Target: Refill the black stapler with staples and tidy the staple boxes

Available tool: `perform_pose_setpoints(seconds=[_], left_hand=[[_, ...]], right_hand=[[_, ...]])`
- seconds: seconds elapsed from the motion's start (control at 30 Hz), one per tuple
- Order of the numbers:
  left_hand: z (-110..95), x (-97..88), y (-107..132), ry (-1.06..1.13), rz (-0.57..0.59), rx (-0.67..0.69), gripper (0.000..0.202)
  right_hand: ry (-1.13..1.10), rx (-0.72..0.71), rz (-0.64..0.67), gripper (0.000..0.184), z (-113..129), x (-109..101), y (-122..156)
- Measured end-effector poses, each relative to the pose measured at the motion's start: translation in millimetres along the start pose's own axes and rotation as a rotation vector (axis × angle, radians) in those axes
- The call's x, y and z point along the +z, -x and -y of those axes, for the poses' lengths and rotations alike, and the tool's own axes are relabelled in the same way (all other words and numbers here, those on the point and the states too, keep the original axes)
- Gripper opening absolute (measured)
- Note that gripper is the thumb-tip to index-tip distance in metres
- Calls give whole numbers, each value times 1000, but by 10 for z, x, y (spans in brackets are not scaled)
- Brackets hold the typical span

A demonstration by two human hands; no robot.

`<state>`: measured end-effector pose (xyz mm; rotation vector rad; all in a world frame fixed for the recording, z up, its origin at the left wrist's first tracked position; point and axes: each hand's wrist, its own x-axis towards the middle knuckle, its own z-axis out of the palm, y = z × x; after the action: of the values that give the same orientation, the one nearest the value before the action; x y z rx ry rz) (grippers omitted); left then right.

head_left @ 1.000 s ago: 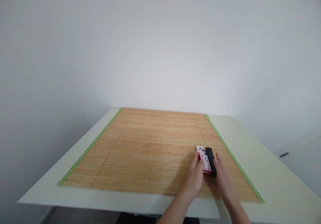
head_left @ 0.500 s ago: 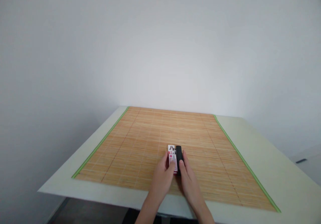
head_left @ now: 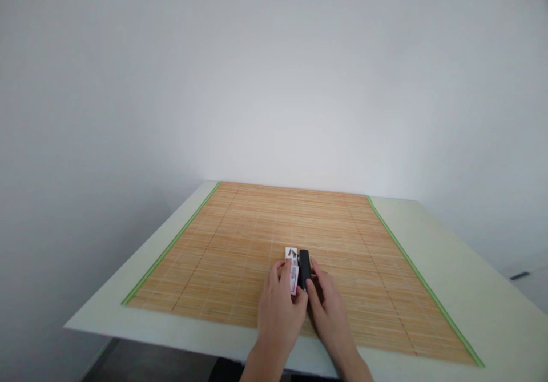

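Gripping card box (head_left: 292, 269) w/ black case (head_left: 304, 268) btwn fingers of left hand (head_left: 279, 309) & right hand (head_left: 329, 308).

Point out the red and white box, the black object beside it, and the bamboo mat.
Red and white box (head_left: 291, 254), head view: its far end.
Black object (head_left: 304, 259), head view: its far top.
Bamboo mat (head_left: 240, 228), head view: bare slats left of centre.
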<state>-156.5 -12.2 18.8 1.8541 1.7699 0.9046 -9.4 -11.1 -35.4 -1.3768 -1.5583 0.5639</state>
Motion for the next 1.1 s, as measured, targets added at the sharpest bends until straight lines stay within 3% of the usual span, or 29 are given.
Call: perform_pose_setpoints(seconds=[0.17,0.27,0.5,0.63,0.73,0.93,1.1], left_hand=[[51,-36,28,-42,47,-21,58],[195,-93,-14,-38,-10,18,56],[783,-326,-504,-144,-190,84,44],[890,-374,-672,-137,-211,163,37],[909,-413,-552,-126,-232,174,35],[1100,-560,-54,-171,-214,150,39],[1108,-597,47,-222,-167,177,40]], right_hand=[[14,27,-6,57,8,7,8],[6,36,-10,57,-14,17,14],[-6,60,-31,56,-14,25,7],[-12,68,-20,55,8,9,9],[-12,73,-10,55,15,4,14],[26,48,-25,62,-4,31,-3],[61,33,-55,70,43,41,-4]])
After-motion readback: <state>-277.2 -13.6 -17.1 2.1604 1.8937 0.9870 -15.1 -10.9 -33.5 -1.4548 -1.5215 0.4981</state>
